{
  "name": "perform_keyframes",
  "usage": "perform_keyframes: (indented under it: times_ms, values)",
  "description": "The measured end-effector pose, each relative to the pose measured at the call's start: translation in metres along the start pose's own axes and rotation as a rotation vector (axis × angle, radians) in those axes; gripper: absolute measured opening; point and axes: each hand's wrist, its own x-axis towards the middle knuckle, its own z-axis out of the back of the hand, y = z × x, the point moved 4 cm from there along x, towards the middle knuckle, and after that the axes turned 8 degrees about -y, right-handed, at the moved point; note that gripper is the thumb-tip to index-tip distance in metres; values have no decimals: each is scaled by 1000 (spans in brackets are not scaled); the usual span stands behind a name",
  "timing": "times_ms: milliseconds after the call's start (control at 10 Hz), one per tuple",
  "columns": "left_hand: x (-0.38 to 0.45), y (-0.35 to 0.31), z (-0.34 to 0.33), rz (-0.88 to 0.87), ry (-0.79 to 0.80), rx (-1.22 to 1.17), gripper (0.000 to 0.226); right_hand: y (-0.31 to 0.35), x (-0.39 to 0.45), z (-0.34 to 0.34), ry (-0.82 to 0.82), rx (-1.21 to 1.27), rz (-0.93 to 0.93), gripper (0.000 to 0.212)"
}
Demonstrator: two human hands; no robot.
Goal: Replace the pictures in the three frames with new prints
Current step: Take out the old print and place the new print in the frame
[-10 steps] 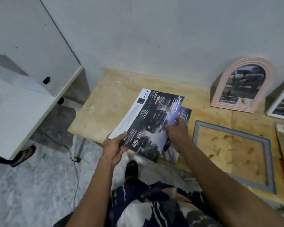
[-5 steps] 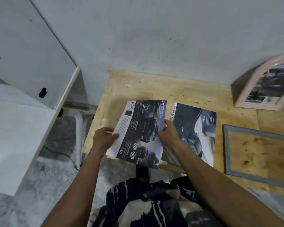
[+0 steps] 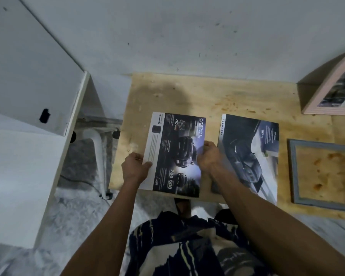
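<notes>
At the far left a white cabinet [image 3: 28,76] stands clear of the work, beside the plywood table [image 3: 187,92]. On the table's left end the left hand [image 3: 134,169] pinches the white margin of the truck print [image 3: 175,154], thumb on top and fingers curled under its edge, while the right hand [image 3: 208,155] grips the opposite long edge the same way. A second ago both prints were stacked together under the hands; now they are separated, and the second print [image 3: 249,154], headed "Double Cab", lies flat just beside the first, its near left corner hidden under the right forearm. That suggests the prints are being sorted so each can be matched to a frame. Further right the grey frame [image 3: 293,172] lies flat and holds nothing: bare plywood shows through its opening, so it looks ready for a new print. At the right edge the pink arched frame [image 3: 319,96] leans against the wall with a picture in it; whether old or new cannot be told.
</notes>
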Motion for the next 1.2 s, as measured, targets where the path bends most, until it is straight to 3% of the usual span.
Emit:
perform_keyframes:
  times_ms: [100, 200, 600, 700, 800, 900, 1000, 1100, 1200]
  values:
    - [2, 1, -1, -18, 4, 27, 42, 1, -3, -1, -23, -36, 30, 22]
    - [1, -1, -1, -43, 6, 69, 44, -1, -3, -3, 0, -35, 22, 42]
    - [-5, -4, -3, -104, -10, 132, 49, -6, -12, -2, -8, 13, 28, 47]
    - [-13, -15, -4, -139, -58, 107, 51, -13, -11, 15, -81, 40, 37, 48]
    - [-29, -45, -19, -227, -44, 25, 38, -31, -9, 48, -200, 79, -18, 41]
    - [-57, -82, -48, -349, 50, -16, 20, -61, -2, 91, -354, 81, -112, 42]
    - [-88, -108, -90, -374, 226, -34, 19, -91, 4, 128, -414, 16, -164, 48]
    - [-116, -126, -122, -351, 347, 55, 48, -114, 11, 150, -361, -41, -191, 60]
    - [-134, -133, -140, -311, 378, 95, 46, -124, 15, 155, -288, -34, -187, 65]
